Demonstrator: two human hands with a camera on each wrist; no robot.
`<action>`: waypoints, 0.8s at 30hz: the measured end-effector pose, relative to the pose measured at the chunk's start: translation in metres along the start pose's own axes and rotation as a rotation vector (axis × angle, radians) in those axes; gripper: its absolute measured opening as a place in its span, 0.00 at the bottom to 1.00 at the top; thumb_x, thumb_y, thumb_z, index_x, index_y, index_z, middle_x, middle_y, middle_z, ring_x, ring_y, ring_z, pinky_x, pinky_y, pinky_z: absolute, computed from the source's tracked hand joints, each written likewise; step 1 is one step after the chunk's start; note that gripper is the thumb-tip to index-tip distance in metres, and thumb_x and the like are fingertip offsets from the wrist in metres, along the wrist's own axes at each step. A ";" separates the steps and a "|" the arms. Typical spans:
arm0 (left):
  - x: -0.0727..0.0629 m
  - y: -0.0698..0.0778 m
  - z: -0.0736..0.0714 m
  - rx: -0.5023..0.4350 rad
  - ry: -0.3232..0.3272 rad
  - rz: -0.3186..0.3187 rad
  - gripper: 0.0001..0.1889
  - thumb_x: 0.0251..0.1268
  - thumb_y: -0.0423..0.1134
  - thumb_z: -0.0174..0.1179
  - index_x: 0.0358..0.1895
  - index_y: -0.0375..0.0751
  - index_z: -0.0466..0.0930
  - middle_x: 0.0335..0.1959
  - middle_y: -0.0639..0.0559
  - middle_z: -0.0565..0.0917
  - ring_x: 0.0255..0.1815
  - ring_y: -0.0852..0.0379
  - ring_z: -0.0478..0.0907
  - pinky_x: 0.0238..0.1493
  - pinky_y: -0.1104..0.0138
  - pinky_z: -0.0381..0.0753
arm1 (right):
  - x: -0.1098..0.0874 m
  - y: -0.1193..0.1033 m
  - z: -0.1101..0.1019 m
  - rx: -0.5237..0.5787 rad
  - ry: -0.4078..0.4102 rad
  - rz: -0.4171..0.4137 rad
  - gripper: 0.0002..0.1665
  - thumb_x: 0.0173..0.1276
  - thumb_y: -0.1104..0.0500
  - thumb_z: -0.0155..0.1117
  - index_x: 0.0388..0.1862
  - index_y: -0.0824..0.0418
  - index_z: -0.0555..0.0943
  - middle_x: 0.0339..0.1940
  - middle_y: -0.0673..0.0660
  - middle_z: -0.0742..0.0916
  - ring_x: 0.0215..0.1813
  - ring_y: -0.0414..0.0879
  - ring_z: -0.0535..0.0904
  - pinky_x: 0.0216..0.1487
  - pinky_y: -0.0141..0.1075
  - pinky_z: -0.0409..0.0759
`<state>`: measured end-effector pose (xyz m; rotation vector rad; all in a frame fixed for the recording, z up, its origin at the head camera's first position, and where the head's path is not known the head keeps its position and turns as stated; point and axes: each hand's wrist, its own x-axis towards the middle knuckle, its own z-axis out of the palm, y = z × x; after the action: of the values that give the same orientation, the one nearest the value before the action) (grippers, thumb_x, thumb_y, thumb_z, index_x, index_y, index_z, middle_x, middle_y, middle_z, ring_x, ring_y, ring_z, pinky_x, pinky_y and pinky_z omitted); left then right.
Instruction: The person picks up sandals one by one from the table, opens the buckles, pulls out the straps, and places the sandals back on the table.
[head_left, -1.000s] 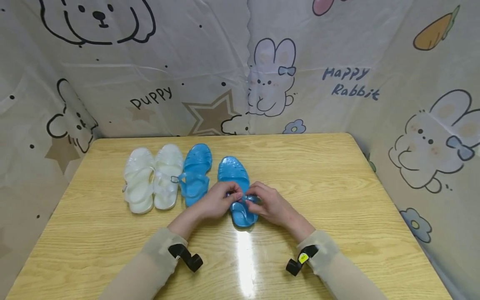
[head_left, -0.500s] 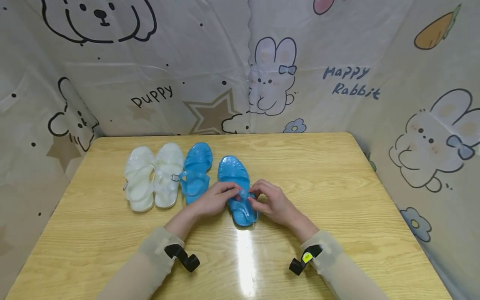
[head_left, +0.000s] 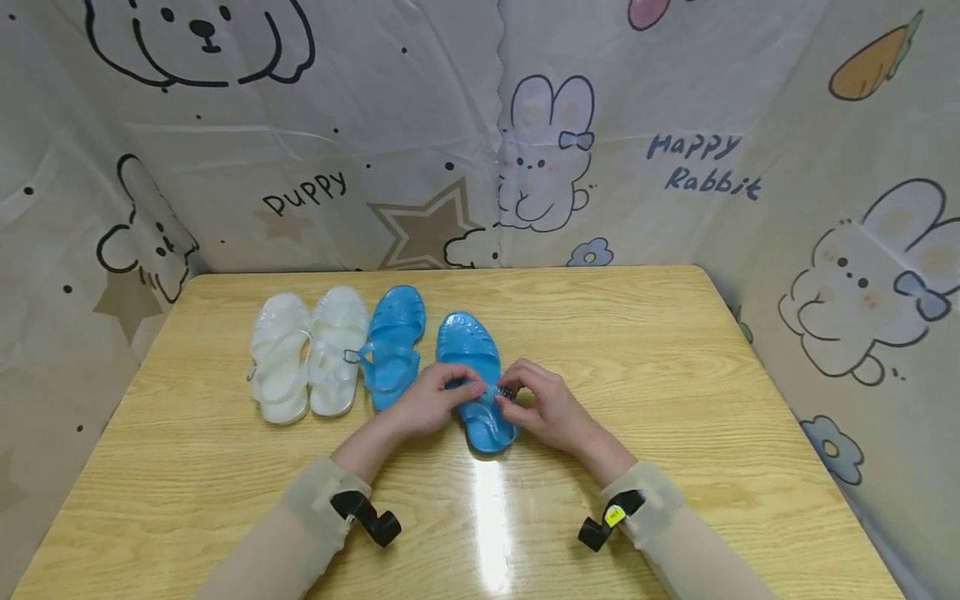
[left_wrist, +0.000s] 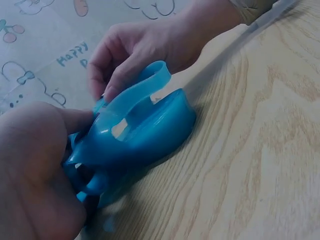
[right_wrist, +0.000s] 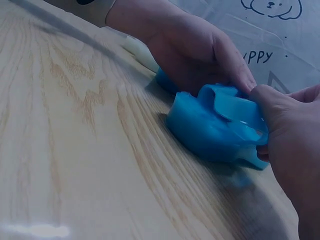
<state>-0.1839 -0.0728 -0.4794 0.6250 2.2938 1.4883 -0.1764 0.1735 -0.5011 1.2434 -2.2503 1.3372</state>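
Note:
A blue jelly sandal lies toe away on the wooden table, with both hands over its middle. My left hand pinches the sandal's strap between thumb and finger from the left side. From the right, my right hand pinches the strap's other end, where a small metal buckle shows at the fingertips. In the left wrist view the ankle strap arches over the heel in a loop. The right wrist view shows the thumb and fingertips of both hands meeting over the sandal; they hide the strap's joining point.
The other blue sandal lies just left, partly behind the left hand. Two white sandals stand side by side farther left. A printed cloth rises behind the table.
The right fingers have shifted slightly up and right along the strap, and the metal buckle now shows between them. The left fingers have closed in again on the strap. The sandals stay put.

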 end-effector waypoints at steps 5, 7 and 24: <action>-0.001 -0.001 -0.003 -0.025 0.030 -0.043 0.12 0.85 0.45 0.56 0.45 0.43 0.87 0.41 0.53 0.85 0.47 0.52 0.78 0.55 0.56 0.77 | -0.001 0.000 -0.002 0.016 0.019 0.005 0.13 0.66 0.75 0.72 0.47 0.65 0.83 0.43 0.54 0.87 0.41 0.46 0.85 0.42 0.41 0.88; -0.002 0.000 -0.004 -0.027 0.032 -0.051 0.12 0.85 0.45 0.56 0.46 0.43 0.87 0.41 0.53 0.85 0.48 0.52 0.78 0.56 0.56 0.77 | -0.001 0.001 -0.001 0.016 0.013 0.006 0.13 0.67 0.74 0.72 0.47 0.65 0.83 0.43 0.54 0.86 0.41 0.46 0.85 0.43 0.41 0.88; -0.013 0.001 0.000 0.000 0.111 -0.033 0.20 0.80 0.43 0.64 0.69 0.47 0.79 0.66 0.51 0.80 0.69 0.50 0.75 0.71 0.50 0.75 | -0.002 0.000 -0.002 0.003 -0.012 0.050 0.11 0.73 0.71 0.69 0.52 0.66 0.83 0.45 0.54 0.87 0.41 0.44 0.84 0.42 0.42 0.88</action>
<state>-0.1725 -0.0795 -0.4776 0.5134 2.3743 1.5438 -0.1760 0.1759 -0.5012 1.2067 -2.3028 1.3542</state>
